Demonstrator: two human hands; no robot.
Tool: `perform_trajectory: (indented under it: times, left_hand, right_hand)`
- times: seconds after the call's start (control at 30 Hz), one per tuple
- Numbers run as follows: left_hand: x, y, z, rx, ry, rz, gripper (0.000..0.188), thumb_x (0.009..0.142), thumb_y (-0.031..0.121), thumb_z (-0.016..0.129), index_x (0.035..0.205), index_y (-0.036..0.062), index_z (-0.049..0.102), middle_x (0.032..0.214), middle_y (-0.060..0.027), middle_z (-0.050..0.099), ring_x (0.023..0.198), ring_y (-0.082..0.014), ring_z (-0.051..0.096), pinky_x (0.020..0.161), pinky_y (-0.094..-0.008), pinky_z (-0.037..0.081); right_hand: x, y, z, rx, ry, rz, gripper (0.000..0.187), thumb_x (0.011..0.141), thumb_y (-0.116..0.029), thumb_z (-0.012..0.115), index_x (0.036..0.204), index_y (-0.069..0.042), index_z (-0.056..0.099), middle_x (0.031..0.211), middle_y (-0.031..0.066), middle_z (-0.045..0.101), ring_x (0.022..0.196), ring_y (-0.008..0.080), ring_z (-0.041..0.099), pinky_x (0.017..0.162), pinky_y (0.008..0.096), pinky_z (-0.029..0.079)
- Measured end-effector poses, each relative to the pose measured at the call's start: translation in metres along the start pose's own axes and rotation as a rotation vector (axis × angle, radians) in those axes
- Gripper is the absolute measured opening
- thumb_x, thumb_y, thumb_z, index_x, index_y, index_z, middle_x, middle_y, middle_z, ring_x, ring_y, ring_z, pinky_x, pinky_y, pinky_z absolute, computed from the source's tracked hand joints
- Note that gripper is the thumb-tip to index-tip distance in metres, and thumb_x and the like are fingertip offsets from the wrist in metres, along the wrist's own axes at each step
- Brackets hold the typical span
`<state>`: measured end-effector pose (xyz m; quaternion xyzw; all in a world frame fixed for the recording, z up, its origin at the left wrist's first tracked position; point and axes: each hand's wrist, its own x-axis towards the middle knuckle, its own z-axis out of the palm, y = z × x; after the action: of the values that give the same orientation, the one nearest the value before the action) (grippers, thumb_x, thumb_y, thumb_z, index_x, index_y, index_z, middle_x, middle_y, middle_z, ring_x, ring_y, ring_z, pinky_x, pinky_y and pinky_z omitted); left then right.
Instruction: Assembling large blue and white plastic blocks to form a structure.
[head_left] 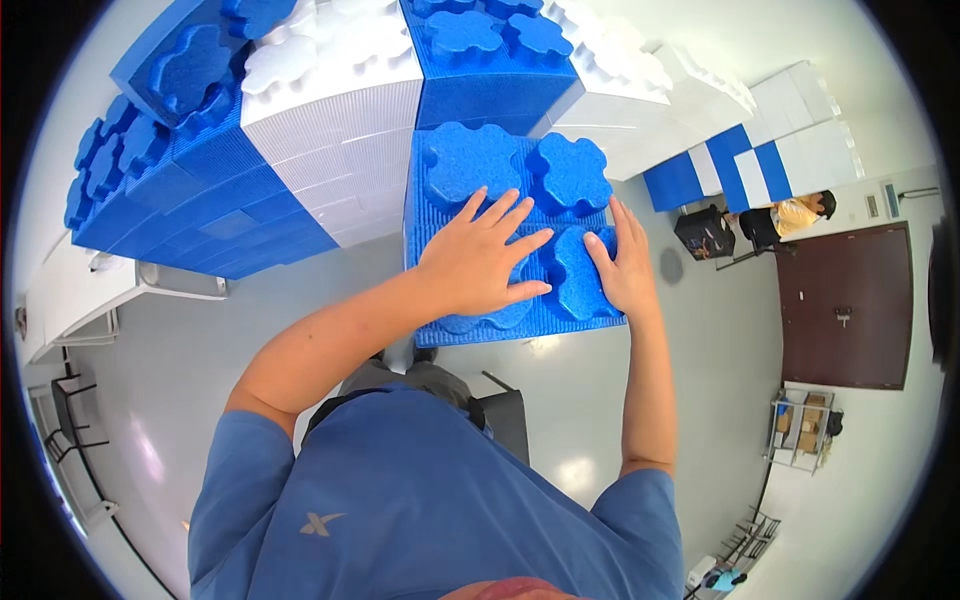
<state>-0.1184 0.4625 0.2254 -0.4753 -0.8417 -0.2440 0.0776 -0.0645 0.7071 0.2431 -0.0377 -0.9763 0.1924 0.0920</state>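
A large blue foam building block (pixel 450 215) with flower-shaped studs on top sits in front of me, against a wall of similar blocks. My left hand (pixel 480 260) lies flat on its top, fingers spread over the studs. My right hand (pixel 625 265) rests on the block's right side, fingers extended along the edge and thumb against a stud. Both palms press on the block; neither hand closes around anything.
A wall of giant blue and white blocks (pixel 320 130) rises ahead and to the left. More stacked blocks (pixel 760 150) stand at the right. A seated person (pixel 790 215) is far right, near a brown door (pixel 845 305). A wire shelf cart (pixel 800 430) stands below it.
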Motion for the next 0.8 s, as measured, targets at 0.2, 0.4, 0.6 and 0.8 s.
perform_trajectory:
  times: [0.2,0.4,0.6,0.8]
  left_hand:
    - [0.006,-0.005,0.016,-0.053,-0.004,-0.001,0.068,0.086,0.059,0.051,0.132,0.0086,0.052,0.14,-0.0222,0.042,0.136,-0.0368,0.03,0.112,-0.0529,0.02]
    - [0.012,-0.007,0.017,-0.129,0.052,0.0,0.068,0.085,0.058,0.054,0.127,0.0048,0.056,0.138,-0.0225,0.043,0.135,-0.0369,0.031,0.112,-0.0527,0.019]
    - [0.004,-0.012,0.02,-0.147,0.055,-0.005,0.062,0.088,0.056,0.051,0.127,0.0083,0.057,0.138,-0.0224,0.044,0.136,-0.0365,0.029,0.113,-0.0516,0.018]
    - [0.004,-0.01,0.022,-0.088,0.077,-0.076,0.06,0.089,0.055,0.048,0.126,0.008,0.057,0.138,-0.0231,0.043,0.136,-0.0372,0.03,0.113,-0.052,0.019]
  right_hand:
    - [0.001,0.019,0.018,-0.025,0.003,0.133,0.069,0.089,-0.037,0.059,0.143,-0.003,0.032,0.143,0.026,0.035,0.132,0.0396,0.034,0.108,0.045,0.029]
    - [0.005,0.023,0.02,0.015,0.011,0.09,0.071,0.089,-0.032,0.061,0.143,0.001,0.029,0.139,0.0264,0.038,0.13,0.0391,0.038,0.106,0.0423,0.033]
    - [0.004,0.026,0.029,0.062,-0.049,0.127,0.067,0.089,-0.032,0.06,0.141,0.002,0.033,0.137,0.0259,0.041,0.128,0.0379,0.04,0.107,0.0419,0.032]
    - [0.008,0.016,0.024,0.169,-0.088,0.196,0.066,0.089,-0.033,0.06,0.14,0.001,0.036,0.138,0.0245,0.042,0.129,0.0357,0.041,0.107,0.0411,0.032]
